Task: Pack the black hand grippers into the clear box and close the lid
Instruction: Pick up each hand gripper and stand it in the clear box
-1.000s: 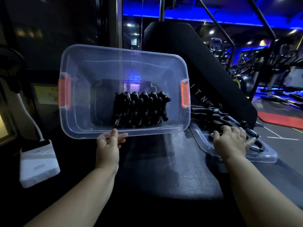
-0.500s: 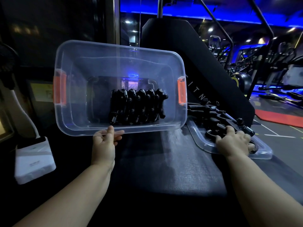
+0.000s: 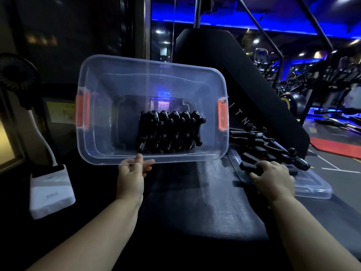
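Observation:
The clear box (image 3: 101,145) with orange side latches (image 3: 222,118) is tipped up on its long side, its opening facing me. A row of several black hand grippers (image 3: 170,132) stands packed inside it. My left hand (image 3: 132,173) pinches the box's lower rim and holds it tilted. To the right the clear lid (image 3: 310,186) lies flat on the black surface with a heap of loose black hand grippers (image 3: 261,147) on it. My right hand (image 3: 271,177) is curled round one black gripper's handle at the near side of that heap.
A white device (image 3: 50,190) with a white cable sits at the left, below a dark fan (image 3: 17,73). A black slanted machine panel (image 3: 244,85) rises behind the box. Gym machines and a red mat (image 3: 336,147) lie far right. The dark padded surface (image 3: 191,208) stretches between my arms.
My right hand has drawn back toward me and closed round one gripper's handle from the heap. The box and my left hand have hardly moved.

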A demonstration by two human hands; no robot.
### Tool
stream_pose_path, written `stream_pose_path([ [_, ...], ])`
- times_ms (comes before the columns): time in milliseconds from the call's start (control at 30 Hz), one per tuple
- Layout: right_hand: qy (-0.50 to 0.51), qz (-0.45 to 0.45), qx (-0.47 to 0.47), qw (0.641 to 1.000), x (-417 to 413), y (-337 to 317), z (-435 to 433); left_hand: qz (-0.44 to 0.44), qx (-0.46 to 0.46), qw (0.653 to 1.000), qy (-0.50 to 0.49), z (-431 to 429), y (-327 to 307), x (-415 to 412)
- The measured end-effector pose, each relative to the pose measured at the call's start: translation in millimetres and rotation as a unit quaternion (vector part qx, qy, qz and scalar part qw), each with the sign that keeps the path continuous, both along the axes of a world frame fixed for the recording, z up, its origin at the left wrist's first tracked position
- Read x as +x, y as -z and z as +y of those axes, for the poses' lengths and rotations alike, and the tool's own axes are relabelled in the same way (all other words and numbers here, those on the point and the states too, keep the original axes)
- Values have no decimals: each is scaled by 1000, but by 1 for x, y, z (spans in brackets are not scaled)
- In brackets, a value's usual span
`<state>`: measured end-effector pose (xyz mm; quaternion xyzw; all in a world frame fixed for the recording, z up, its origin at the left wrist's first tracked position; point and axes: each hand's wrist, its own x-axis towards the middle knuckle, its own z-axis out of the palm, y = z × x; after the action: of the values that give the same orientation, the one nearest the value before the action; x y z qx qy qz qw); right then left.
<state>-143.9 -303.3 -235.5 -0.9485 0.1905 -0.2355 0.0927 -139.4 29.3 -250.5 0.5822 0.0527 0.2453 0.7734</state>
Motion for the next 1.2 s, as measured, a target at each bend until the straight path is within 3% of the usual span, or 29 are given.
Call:
stream_pose_path([
  [400,-101,-3,-37,994,-1,1,14,4,17,1000,-6,1,2,3],
  [600,-28,-50,-30,998,-1,1,17,1,2,1000,-4,1,0,2],
  [833,120,46,147,981,-5,-1,8,-1,6,1000,-4,1,1,2],
  [967,109,39,177,977,-5,-1,4,-4,9,1000,-5,1,2,2],
  [1100,65,-28,177,982,-8,-2,7,-4,9,1000,-2,1,2,2],
  [1200,5,-78,237,968,-12,-5,14,-5,3,1000,0,1,2,1],
])
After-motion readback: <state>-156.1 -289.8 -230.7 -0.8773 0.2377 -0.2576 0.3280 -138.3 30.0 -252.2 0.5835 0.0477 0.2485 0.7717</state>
